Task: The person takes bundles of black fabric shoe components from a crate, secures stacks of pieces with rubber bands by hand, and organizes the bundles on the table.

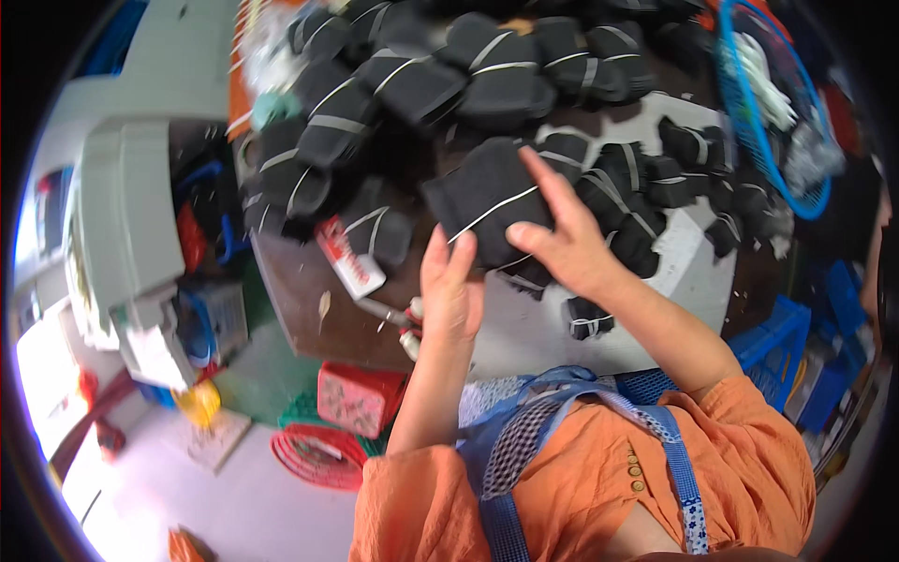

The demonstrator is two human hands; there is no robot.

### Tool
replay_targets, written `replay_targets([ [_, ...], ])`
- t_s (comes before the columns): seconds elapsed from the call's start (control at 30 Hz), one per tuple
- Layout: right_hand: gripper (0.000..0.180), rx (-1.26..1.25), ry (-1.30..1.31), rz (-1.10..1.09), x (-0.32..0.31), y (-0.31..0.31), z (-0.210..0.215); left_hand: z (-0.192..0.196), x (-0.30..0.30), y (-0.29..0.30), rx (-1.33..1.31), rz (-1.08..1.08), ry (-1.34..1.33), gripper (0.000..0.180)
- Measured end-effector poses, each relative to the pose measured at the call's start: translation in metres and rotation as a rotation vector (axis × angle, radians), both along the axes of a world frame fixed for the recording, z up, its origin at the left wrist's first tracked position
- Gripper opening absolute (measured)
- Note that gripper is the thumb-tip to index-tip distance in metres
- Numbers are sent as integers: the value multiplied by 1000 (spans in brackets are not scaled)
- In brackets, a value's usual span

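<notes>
Both of my hands meet on one black fabric bundle (487, 201) tied with a pale band, which I hold just above the middle of the table (300, 281). My left hand (449, 290) grips the bundle's lower edge from beneath, fingers curled up against it. My right hand (562, 244) lies over its right side, the fingers spread flat on the fabric and the thumb pressing its lower edge. A heap of tied black bundles (421, 75) fills the far edge of the table; smaller black bundles (674, 178) lie along the right edge. A blue basket (749, 122) sits at the far right corner. Red-handled scissors (403, 323) rest near the near edge, just beside my left wrist.
</notes>
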State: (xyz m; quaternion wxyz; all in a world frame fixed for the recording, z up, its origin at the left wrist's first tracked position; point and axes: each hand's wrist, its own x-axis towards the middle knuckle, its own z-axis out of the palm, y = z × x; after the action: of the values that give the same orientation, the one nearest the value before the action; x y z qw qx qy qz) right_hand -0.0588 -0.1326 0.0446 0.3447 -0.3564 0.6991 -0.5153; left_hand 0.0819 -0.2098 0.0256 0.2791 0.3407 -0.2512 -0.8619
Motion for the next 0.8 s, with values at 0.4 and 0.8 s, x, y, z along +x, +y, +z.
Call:
replay_targets([
  [0.4,74,61,668,-516,-193,34,-4,-13,80,-44,-798,206,-834,51],
  [0.8,86,670,1212,-299,-323,26,-135,-72,68,-61,-838,206,-1170,91],
])
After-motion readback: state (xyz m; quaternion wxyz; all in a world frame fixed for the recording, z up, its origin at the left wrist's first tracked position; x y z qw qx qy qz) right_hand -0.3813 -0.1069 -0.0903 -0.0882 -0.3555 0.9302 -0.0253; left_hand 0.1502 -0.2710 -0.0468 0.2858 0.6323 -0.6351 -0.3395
